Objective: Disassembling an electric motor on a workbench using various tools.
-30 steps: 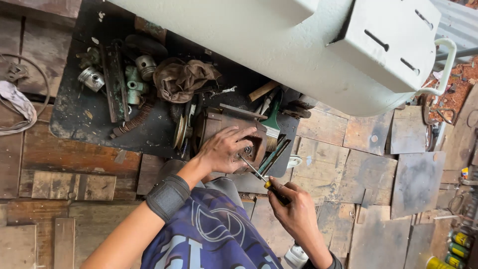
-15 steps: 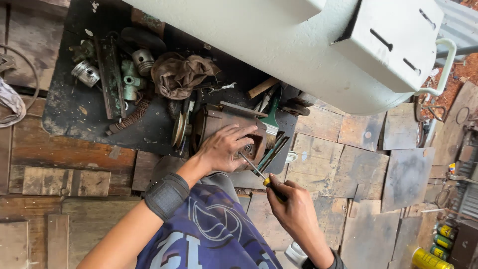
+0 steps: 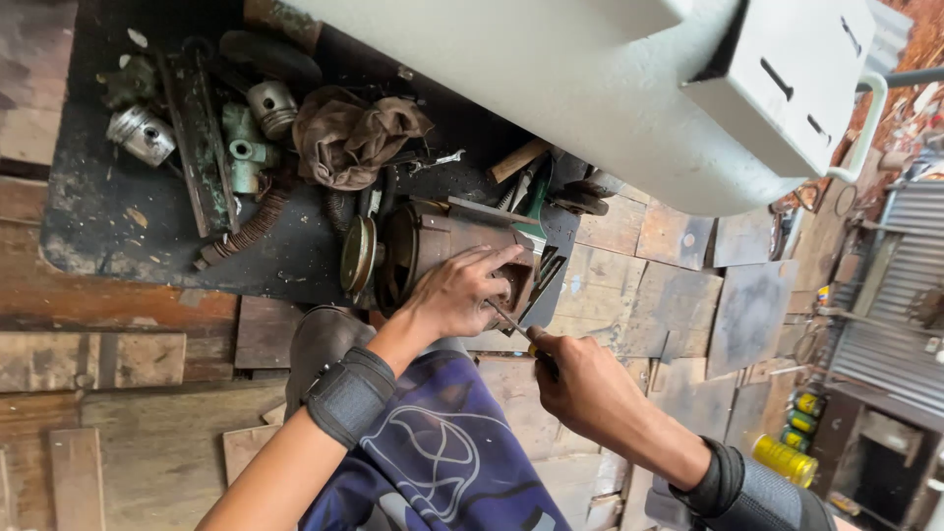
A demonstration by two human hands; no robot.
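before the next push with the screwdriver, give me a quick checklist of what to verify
1. Left hand steadying the brown metal part: ok, it rests on top.
2. Right hand gripping the screwdriver: ok.
3. Tip seated in the part: cannot tell, left fingers hide it.
4. Left fingers clear of the tip: not ok, they are right beside it.
5. Part resting flat on the black mat: cannot tell.
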